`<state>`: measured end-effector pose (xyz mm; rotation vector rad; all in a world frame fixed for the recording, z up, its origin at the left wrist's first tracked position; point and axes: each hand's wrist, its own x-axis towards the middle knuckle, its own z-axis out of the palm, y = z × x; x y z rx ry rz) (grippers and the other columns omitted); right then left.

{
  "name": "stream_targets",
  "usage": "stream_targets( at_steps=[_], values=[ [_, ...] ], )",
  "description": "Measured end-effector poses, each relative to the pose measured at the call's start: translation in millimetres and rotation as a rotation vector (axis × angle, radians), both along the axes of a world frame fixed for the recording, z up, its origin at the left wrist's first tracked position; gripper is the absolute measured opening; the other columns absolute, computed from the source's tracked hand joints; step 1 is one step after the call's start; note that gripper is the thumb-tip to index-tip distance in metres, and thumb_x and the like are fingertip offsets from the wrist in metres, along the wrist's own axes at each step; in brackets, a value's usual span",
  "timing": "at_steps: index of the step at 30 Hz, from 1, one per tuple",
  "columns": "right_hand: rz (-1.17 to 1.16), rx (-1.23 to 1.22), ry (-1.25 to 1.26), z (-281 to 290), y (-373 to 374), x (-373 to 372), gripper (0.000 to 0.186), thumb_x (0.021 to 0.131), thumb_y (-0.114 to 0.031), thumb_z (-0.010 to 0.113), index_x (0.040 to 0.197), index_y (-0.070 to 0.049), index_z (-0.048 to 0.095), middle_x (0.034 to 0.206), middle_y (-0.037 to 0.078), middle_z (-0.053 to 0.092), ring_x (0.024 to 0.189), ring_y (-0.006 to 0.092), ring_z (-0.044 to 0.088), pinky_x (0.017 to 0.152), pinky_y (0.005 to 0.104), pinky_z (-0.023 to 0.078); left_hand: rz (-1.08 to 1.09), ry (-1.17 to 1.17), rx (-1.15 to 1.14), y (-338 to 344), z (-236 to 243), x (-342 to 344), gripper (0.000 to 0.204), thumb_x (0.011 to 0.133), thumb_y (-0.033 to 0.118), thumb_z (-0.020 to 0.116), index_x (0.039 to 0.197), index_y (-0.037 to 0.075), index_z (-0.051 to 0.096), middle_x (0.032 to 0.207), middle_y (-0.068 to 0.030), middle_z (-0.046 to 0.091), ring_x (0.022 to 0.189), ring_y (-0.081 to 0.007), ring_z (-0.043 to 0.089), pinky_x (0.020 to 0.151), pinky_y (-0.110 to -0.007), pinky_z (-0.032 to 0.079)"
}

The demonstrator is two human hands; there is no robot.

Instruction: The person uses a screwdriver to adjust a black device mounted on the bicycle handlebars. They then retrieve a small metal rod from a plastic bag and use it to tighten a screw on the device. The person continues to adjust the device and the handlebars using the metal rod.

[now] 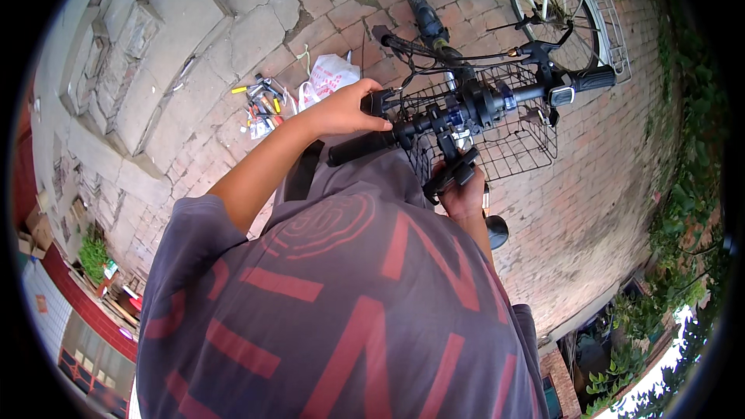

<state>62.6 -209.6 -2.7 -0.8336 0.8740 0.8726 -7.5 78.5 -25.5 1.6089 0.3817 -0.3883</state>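
Observation:
A bicycle handlebar [415, 126] with black grips and cables runs across the middle of the view. My left hand [341, 111] is closed around its left side at the brake lever [375, 101], thumb on the bar beside the left grip [358, 147]. Below the stem, my right hand [468, 195] is closed about a black clamp-like part [452, 174], which hides most of its fingers. The wire basket [524, 151] sits beyond the bar. The right grip [594, 78] is untouched.
Loose hand tools [265, 101] and a white plastic bag [330, 76] lie on the brick paving [559, 240], left of the front wheel [421, 12]. Concrete steps [182, 8] rise at far left. Another bicycle [578, 0] stands at far right, near leafy plants [691, 209].

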Motion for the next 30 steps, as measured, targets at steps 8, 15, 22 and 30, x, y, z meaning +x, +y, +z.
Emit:
stream_targets(
  at_steps=[8,15,22,30],
  values=[
    [0.047,-0.064,-0.135,-8,-6,24,0.025,0.094,-0.025,0.038,0.097,-0.009,0.058,0.088,0.008,0.061,0.077,0.0213,0.059,0.067,0.0349,0.048,0.34,0.076,0.146,-24,57,-19,0.027,0.083,0.02,0.07,0.095,-0.001,0.057,0.098,-0.0112,0.063,0.086,-0.0217,0.059,0.076,-0.031,0.048],
    [0.086,0.004,-0.193,-29,-10,24,0.028,0.093,-0.02,0.036,0.106,-0.007,0.058,0.099,0.017,0.063,0.092,0.0302,0.061,0.086,0.042,0.048,0.055,-0.057,0.664,-65,32,-57,0.041,0.082,0.031,0.069,0.108,0.001,0.058,0.089,-0.0166,0.064,0.083,-0.0384,0.063,0.074,-0.043,0.049],
    [0.091,-0.054,-0.284,-14,-21,11,0.026,0.098,-0.021,0.04,0.109,-0.003,0.056,0.106,0.014,0.062,0.1,0.0287,0.058,0.095,0.044,0.043,-0.032,0.012,0.593,-55,19,-41,0.041,0.07,0.02,0.07,0.107,0.005,0.063,0.083,-0.0211,0.066,0.082,-0.0386,0.064,0.071,-0.045,0.05],
    [0.079,-0.135,-0.48,10,-87,-14,0.017,0.099,-0.016,0.046,0.111,-0.007,0.053,0.092,0.005,0.064,0.079,0.0131,0.06,0.072,0.0267,0.049,-0.112,-0.058,0.727,-57,43,27,0.038,0.069,0.016,0.068,0.105,0.004,0.062,0.083,-0.0212,0.065,0.082,-0.0392,0.064,0.071,-0.046,0.049]
  ],
)
